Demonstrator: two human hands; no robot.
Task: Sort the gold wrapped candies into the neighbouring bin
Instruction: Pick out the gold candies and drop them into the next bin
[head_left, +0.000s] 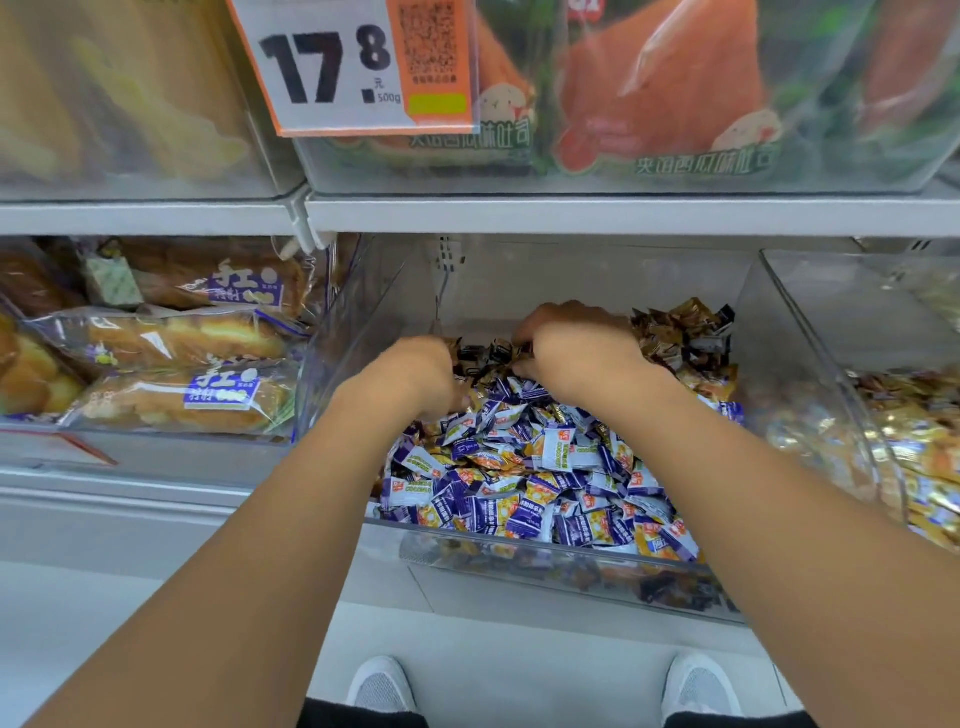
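i had my left hand (415, 376) and right hand (576, 348) down in the clear plastic bin (519, 525), fingers curled into crinkly gold-and-black wrapped candies (680, 332) beyond them; an actual grasp i couldn't tell. purple-white wrapped candies (524, 467) lay under my wrists, and could get scooped along.

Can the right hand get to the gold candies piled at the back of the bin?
Probably yes. The right hand is already deep in the clear bin, right beside the gold candies heaped at the back right, and nothing lies between them.
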